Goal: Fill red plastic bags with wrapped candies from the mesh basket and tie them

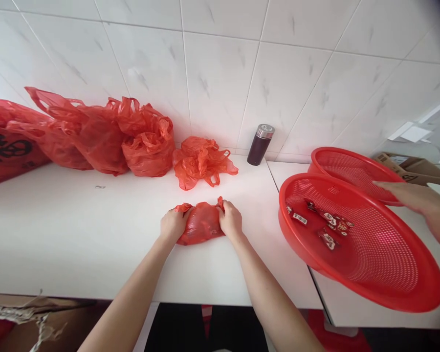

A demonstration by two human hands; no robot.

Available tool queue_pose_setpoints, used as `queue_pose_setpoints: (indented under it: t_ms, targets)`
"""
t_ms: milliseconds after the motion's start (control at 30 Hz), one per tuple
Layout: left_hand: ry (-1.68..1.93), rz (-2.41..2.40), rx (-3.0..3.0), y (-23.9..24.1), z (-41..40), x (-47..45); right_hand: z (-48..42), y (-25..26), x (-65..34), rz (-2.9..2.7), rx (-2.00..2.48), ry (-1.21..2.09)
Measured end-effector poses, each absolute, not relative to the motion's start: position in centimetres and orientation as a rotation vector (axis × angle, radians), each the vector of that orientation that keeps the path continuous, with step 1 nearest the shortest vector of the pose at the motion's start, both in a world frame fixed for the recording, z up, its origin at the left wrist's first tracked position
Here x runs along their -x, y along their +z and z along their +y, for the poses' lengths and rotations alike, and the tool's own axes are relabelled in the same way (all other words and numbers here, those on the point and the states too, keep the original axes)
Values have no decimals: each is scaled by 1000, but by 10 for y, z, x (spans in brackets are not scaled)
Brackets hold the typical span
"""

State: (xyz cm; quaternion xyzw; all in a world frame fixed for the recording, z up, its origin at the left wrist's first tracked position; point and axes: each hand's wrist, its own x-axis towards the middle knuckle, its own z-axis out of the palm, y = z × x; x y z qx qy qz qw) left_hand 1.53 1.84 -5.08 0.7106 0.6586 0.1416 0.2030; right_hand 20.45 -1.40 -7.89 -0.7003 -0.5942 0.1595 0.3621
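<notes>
A filled red plastic bag [202,224] lies on the white table in front of me, something packed inside its thin film. My left hand [174,226] grips a gathered end of the bag at its left side. At the opposite side, my right hand [230,218] is closed on another bunched end, a tip of red plastic poking up above the thumb. Just beyond the bag rests a crumpled pile of red plastic bags [201,161]. What the held bag contains cannot be made out clearly.
Full red bags [146,146] line the wall at left. A dark thermos [260,144] stands near the wall. At right, a large red basket [374,259] holds several wrapped sweets [330,220]; behind it sits a second basket [352,168], with another person's hand [399,192] over it.
</notes>
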Motion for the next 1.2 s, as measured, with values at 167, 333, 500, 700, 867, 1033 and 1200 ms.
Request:
queue_pose_setpoints:
  t_ms: [167,333,500,700,867,1033,1200]
  targets:
    - [380,1838,-2016,-52,17,-15,-14,-79,-205,-1541,1798,399]
    - [392,1840,-2037,-52,16,-16,-15,-78,-204,-1548,1799,402]
    - [438,1844,-2029,-55,16,-15,-16,-76,-204,-1531,1809,426]
    - [651,1735,-2049,-54,3,-17,-18,-61,-207,-1526,1797,545]
    - [805,1611,-2062,-55,-7,-23,-24,-57,-202,-1585,1774,662]
    - [813,1577,-2001,-59,-8,-23,-25,-63,-202,-1437,1721,674]
    - [802,1602,-1936,-57,-9,-24,-22,-69,-205,-1333,1641,702]
